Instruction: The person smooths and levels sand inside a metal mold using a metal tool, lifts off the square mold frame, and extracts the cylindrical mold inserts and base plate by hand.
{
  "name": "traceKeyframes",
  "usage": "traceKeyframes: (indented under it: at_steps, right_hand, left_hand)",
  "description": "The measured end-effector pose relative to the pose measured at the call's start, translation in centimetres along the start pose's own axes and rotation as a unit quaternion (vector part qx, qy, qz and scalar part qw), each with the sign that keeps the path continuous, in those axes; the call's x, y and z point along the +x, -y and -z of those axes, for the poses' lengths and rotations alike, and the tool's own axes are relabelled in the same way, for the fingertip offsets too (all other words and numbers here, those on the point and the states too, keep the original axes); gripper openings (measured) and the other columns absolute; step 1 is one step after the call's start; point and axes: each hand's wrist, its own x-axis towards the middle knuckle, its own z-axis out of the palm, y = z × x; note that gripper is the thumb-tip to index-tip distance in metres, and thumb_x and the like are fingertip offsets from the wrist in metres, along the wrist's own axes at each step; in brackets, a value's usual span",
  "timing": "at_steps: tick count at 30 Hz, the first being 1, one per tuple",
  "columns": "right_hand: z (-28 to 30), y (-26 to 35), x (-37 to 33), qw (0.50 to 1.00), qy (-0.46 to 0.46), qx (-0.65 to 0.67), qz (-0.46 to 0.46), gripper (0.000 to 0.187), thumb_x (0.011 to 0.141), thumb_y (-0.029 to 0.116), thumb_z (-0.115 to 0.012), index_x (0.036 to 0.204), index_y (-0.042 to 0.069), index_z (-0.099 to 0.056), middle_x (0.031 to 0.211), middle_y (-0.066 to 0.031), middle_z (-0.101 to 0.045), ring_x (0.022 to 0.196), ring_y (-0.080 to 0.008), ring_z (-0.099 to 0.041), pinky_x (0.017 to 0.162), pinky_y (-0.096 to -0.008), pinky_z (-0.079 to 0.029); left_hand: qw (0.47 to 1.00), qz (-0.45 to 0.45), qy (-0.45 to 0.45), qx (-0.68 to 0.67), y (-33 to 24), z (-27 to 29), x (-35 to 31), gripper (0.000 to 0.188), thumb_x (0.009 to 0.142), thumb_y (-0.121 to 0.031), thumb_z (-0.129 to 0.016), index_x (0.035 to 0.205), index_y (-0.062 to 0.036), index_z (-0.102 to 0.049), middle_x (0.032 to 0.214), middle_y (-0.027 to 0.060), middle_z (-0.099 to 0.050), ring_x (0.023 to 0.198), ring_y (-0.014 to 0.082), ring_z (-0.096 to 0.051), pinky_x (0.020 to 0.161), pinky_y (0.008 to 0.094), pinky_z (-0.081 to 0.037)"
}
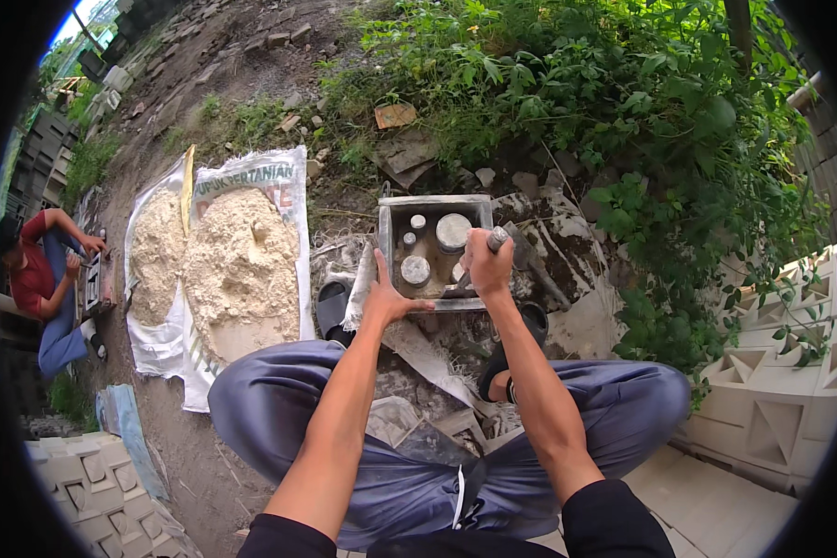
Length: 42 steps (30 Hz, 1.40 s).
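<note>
Both forearms reach forward from the lower edge, over bent knees. Left hand (pixel 388 296): fingers spread, palm pressed on the near left rim of the square grey metal mould box (pixel 434 244), which sits on the ground and holds round grey cylinder inserts (pixel 453 231). Right hand (pixel 486 264): grip fisted tight around a short grey metal rod (pixel 497 240) above the box's near right corner. Beige powder heap on white sack (pixel 237 270) lies left.

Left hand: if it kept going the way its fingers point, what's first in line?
Probably the near wall of the square grey mould. The left hand sits at the near-left rim, fingers pointing up-frame; depth is unclear, so it may already touch that rim.
</note>
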Motion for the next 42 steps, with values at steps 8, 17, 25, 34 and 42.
traceKeyframes:
  at_steps: [8,17,25,34,42]
  right_hand:
    - [-0.3,-2.9,-1.0,0.999,0.033,-0.014,-0.024,0.036,0.087,0.011,-0.046,0.052,0.007,-0.038,0.047,0.0021,-0.037,0.038,-0.0085,-0.034,0.038,-0.0273,-0.032]
    - [1.5,-2.5,0.4,0.995,0.006,0.035,-0.09,0.033,0.084,0.016,-0.049,0.053,0.004,-0.044,0.048,-0.0006,-0.043,0.041,-0.0101,-0.042,0.041,-0.0296,-0.035]
    - [2.2,6.4,1.5,0.999,-0.022,0.034,-0.025,0.033,0.081,0.015,-0.05,0.051,0.002,-0.048,0.044,-0.0015,-0.044,0.038,-0.0117,-0.042,0.039,-0.031,-0.035]
    - [7.6,13.2,2.8,0.988,-0.011,-0.146,-0.04,0.031,0.08,0.024,-0.055,0.062,-0.001,-0.054,0.053,-0.0101,-0.054,0.045,-0.0222,-0.049,0.05,-0.0389,-0.045]
    - [15.1,-1.5,-1.1,0.853,0.01,-0.488,-0.188,0.046,0.085,0.033,-0.058,0.102,-0.01,-0.059,0.096,-0.0277,-0.063,0.09,-0.0394,-0.061,0.077,-0.0475,-0.048]
  left_hand:
    - [1.0,0.009,0.016,-0.013,0.4,0.0,0.5,0.157,0.041,-0.059,-0.086,0.14,-0.0209,0.029,0.131,0.0355,-0.038,0.116,0.0444,-0.049,0.095,0.0454,-0.043]
    - [0.994,0.039,0.04,0.089,-2.6,2.2,-1.6,0.157,0.042,-0.068,-0.081,0.141,-0.0062,0.023,0.141,0.0253,-0.034,0.123,0.0399,-0.044,0.101,0.0426,-0.039]
    - [0.981,0.004,-0.065,0.182,-2.8,0.4,-2.8,0.14,0.047,-0.07,-0.077,0.146,-0.0015,-0.006,0.137,0.0185,-0.037,0.126,0.0352,-0.039,0.096,0.0512,-0.036]
    - [0.959,-0.102,0.053,0.259,-1.3,5.3,-0.4,0.054,0.078,-0.035,-0.062,0.118,0.0002,-0.053,0.12,0.0235,-0.054,0.108,0.0367,-0.056,0.092,0.0471,-0.044]
    - [0.941,-0.186,0.025,0.281,1.5,2.8,-3.4,0.048,0.081,-0.031,-0.06,0.116,0.0004,-0.051,0.114,0.0235,-0.056,0.105,0.0383,-0.056,0.088,0.0448,-0.048]
